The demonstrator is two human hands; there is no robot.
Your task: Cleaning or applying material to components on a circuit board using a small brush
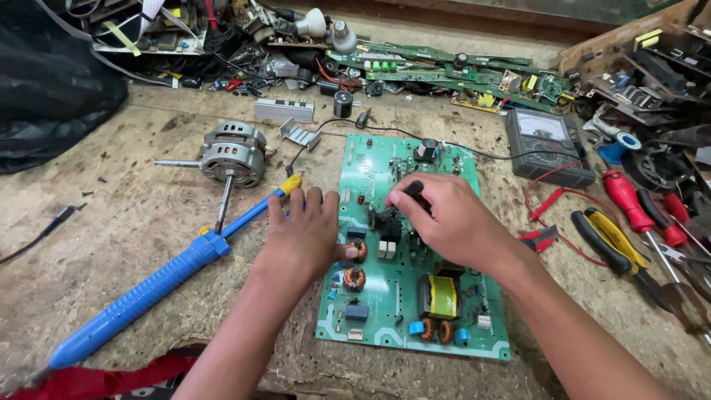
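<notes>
At the far left we see a blue desoldering pump (141, 296) lying slantwise on the worn wooden bench (133, 215), and behind it a small electric motor (233, 153) with its shaft pointing left. Our left hand (304, 233) rests palm down at the left edge of the green circuit board (385, 315), fingers lying close together, thumb touching the board near a copper coil (358, 250). The board lies flat in the middle of the bench. Our right hand (444, 218) hovers over its centre, thumb and forefinger pinching a black probe (411, 188). Further right lie an analogue multimeter (546, 146), yellow-handled pliers (611, 241) and red screwdrivers (629, 200).
</notes>
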